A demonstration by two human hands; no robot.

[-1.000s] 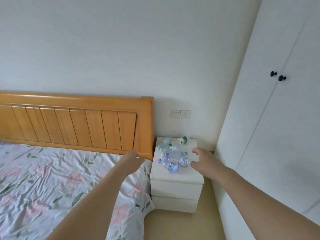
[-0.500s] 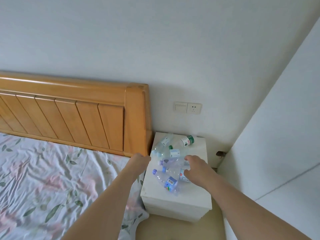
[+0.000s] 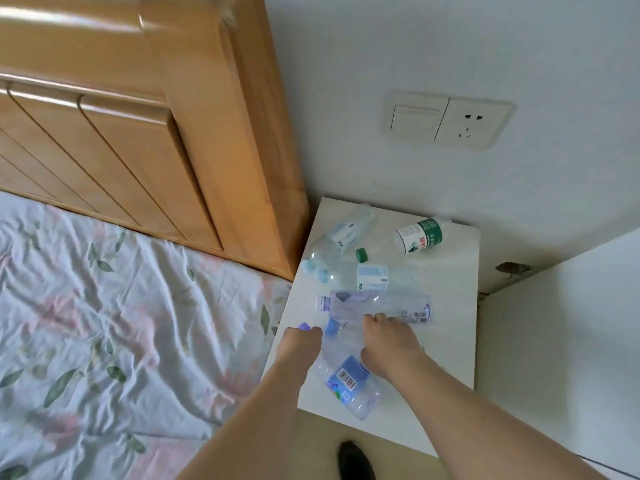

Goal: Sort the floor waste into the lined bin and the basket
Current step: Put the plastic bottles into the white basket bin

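Empty plastic bottles lie scattered on the white bench (image 3: 450, 289) beside the bed's wooden headboard (image 3: 173, 133); the left hand (image 3: 300, 344) is closed on a purple-capped bottle (image 3: 304, 326) at the bench's near-left edge; the right hand (image 3: 389, 342) rests curled over the blue-labelled bottle (image 3: 346, 379), whether gripping I cannot tell; a green-labelled bottle (image 3: 420, 235) lies at the bench's far side.

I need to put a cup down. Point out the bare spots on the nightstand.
Bare: the nightstand's right strip, from the green-label bottle toward the front edge. Crowded: the left and middle, with bottles lying under both the left hand and right hand.
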